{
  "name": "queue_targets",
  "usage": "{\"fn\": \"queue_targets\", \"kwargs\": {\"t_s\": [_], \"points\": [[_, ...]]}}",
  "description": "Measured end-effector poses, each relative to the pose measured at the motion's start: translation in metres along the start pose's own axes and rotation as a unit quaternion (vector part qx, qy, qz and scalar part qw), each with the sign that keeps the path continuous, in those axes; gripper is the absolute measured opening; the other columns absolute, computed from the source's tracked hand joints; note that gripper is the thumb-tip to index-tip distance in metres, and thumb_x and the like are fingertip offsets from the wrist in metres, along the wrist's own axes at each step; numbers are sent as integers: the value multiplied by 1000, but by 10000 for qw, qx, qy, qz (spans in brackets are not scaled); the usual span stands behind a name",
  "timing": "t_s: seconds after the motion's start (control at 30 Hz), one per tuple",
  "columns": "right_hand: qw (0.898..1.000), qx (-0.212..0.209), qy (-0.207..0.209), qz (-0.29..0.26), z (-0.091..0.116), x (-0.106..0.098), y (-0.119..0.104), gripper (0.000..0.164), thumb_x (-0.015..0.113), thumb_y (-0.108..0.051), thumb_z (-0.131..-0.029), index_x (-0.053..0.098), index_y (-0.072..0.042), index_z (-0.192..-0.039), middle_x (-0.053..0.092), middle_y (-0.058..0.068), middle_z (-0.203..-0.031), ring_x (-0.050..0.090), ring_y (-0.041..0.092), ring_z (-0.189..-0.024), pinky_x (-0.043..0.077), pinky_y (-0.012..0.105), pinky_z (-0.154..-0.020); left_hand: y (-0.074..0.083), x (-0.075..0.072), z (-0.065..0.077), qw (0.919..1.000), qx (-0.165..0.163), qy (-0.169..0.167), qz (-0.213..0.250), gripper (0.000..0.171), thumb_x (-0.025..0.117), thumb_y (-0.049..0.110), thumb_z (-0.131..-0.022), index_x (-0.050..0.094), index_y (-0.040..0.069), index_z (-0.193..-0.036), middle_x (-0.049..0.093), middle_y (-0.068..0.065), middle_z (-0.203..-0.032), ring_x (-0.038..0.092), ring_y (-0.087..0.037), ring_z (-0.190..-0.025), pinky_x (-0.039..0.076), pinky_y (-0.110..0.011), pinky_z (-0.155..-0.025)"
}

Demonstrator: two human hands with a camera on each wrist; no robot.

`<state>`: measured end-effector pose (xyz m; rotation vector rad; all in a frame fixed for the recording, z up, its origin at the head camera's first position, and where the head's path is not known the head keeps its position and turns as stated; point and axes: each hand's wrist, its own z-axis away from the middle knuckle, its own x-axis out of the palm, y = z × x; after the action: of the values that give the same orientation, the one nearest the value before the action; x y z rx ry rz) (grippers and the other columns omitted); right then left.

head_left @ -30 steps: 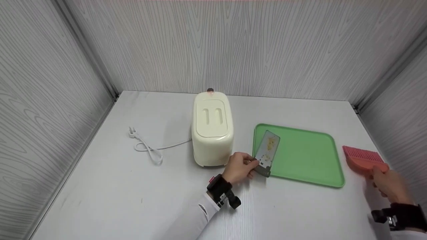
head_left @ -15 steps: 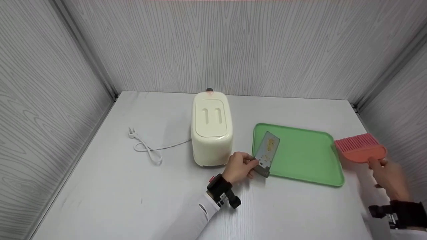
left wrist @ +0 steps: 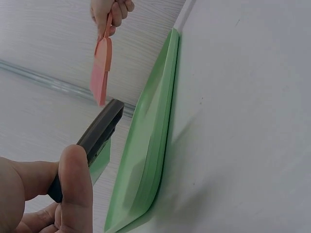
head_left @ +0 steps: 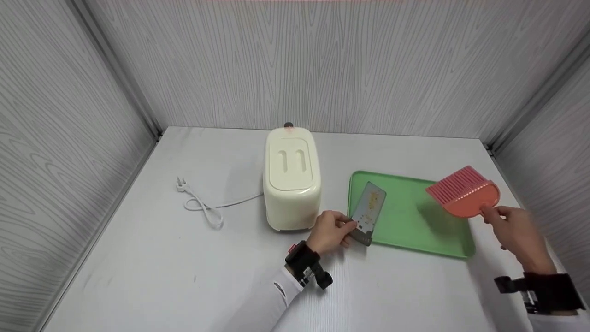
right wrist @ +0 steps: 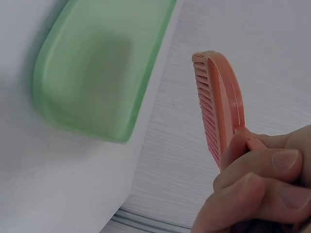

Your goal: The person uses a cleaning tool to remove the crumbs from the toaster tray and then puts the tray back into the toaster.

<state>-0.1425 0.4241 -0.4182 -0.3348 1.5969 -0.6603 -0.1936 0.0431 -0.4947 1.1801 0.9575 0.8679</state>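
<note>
Pinching a yellow-specked, rectangular plate (head_left: 372,204), left grip (head_left: 329,232); clasping a ridged, round-backed coral brush (head_left: 466,192), right grip (head_left: 518,234)

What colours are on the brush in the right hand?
The brush has pinkish-red bristles and an orange body; the head view shows it best.

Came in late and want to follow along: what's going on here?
Someone has both hands busy. The left hand pinches a flat plate by its dark end, holding it over the left edge of a green tray; yellowish bits show on the plate. The right hand grips an orange-pink brush, up in the air at the tray's right end. Left of the tray stands a cream toaster, its plug lying loose on the table.
</note>
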Motion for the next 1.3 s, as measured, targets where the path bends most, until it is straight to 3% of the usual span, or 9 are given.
{"fn": "queue_targets", "kwargs": {"t_s": [0.23, 0.67, 0.77, 1.03, 1.17, 1.3], "points": [[9983, -520, -168, 208, 4, 11, -29, 50, 43, -52, -94, 63, -7, -84, 43, 2, -51, 40, 14, -43, 32, 31, -39, 3, -1, 2, 9999, 84, 17, 77, 13, 64, 15, -88, 66, 3, -90, 65, -11, -70, 61, -17, -47, 55, -49, -57], [9898, -1234, -670, 226, 4, 31, -73, 40, 50, -49, -92, 68, -16, -80, 64, -1, -75, 42, 15, -56, 34, 28, -50, -2, -2, -1, 10000, -25, 21, 76, 13, 66, 17, -88, 65, 4, -89, 65, -8, -68, 62, -17, -48, 56, -46, -57], [9873, -1386, -725, 264, -1, 30, -84, 37, 54, -50, -90, 68, -20, -74, 60, -2, -69, 43, 16, -60, 36, 29, -53, -3, -2, -1, 10000, -22, 18, 78, 13, 66, 17, -88, 65, 4, -89, 65, -8, -68, 61, -17, -47, 56, -47, -57], [9809, -1735, -804, 358, -11, 35, -112, 42, 64, -51, -82, 59, -20, -55, 52, -4, -53, 36, 14, -54, 28, 29, -46, -3, -3, -2, 10000, 48, 6, 38, 13, 65, 17, -88, 65, 4, -89, 64, -7, -67, 61, -16, -47, 56, -45, -55], [9786, -1853, -835, 318, -13, 43, -116, 46, 65, -51, -81, 53, -19, -51, 50, -5, -49, 36, 13, -50, 29, 29, -45, -3, -2, -2, 9999, 140, -59, 44, 16, 66, 20, -88, 66, 4, -88, 65, -9, -66, 61, -16, -47, 56, -42, -54], [9763, -1964, -875, 268, -13, 50, -116, 42, 65, -49, -81, 57, -21, -51, 50, -5, -47, 38, 13, -49, 29, 28, -43, -2, -1, -1, 9997, 212, -72, 8, 16, 65, 21, -88, 66, 4, -86, 65, -9, -66, 62, -16, -46, 56, -40, -51]]}}
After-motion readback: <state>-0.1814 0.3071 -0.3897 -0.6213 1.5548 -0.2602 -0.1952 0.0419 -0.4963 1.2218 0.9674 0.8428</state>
